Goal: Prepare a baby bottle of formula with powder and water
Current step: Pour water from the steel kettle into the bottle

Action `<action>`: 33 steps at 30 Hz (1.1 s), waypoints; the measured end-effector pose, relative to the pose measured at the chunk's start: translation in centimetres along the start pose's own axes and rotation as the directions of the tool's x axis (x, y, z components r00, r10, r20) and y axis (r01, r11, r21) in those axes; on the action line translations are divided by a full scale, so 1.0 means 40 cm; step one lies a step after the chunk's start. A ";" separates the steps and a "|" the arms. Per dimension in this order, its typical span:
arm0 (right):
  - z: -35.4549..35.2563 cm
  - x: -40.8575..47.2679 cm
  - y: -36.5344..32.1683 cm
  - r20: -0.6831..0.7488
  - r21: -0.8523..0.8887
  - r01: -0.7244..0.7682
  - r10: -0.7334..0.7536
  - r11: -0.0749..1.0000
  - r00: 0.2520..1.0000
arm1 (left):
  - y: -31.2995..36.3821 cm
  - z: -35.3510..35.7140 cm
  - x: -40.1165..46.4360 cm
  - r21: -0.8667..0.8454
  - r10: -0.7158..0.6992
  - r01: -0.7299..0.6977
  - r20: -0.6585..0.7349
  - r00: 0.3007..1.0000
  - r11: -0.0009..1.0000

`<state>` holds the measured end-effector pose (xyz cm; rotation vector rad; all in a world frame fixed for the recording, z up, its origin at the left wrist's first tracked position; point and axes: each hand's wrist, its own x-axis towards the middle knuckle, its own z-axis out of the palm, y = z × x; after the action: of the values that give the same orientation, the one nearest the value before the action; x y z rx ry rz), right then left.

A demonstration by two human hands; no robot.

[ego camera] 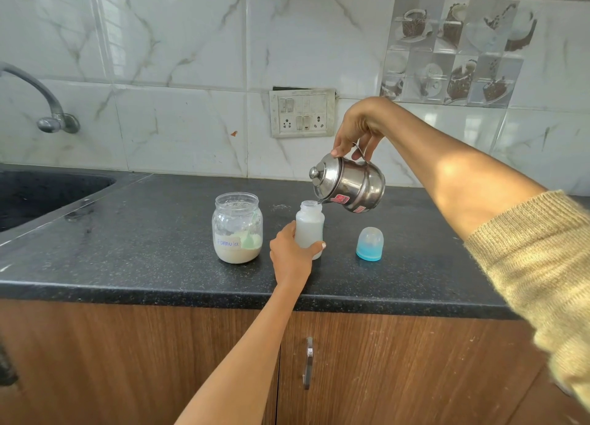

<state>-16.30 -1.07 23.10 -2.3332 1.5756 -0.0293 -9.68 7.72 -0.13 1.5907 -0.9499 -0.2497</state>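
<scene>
Now one left hand [292, 252] grips one bottle [309, 225]; one right hand [357, 134] grips one steel pot [349, 185].

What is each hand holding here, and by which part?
Left hand grips the baby bottle around its lower body. Right hand holds the tilted steel pot by its thin top handle.

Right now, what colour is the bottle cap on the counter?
Blue, paler and see-through toward the top; the cap shows best in the head view.

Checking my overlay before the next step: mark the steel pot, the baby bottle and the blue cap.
steel pot [354, 186], head view, on its belly.
baby bottle [309, 225], head view, on its milky wall.
blue cap [369, 244], head view, on its dome.
</scene>
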 end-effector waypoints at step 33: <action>0.060 0.053 0.223 0.142 0.739 -0.132 0.039 0.661 0.989 | 0.009 -0.001 -0.006 0.011 -0.003 0.003 -0.011 1.000 1.000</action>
<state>-23.01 -5.40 18.03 -1.5669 1.2676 -0.4349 -9.96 7.94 0.12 1.6021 -0.9419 -0.2383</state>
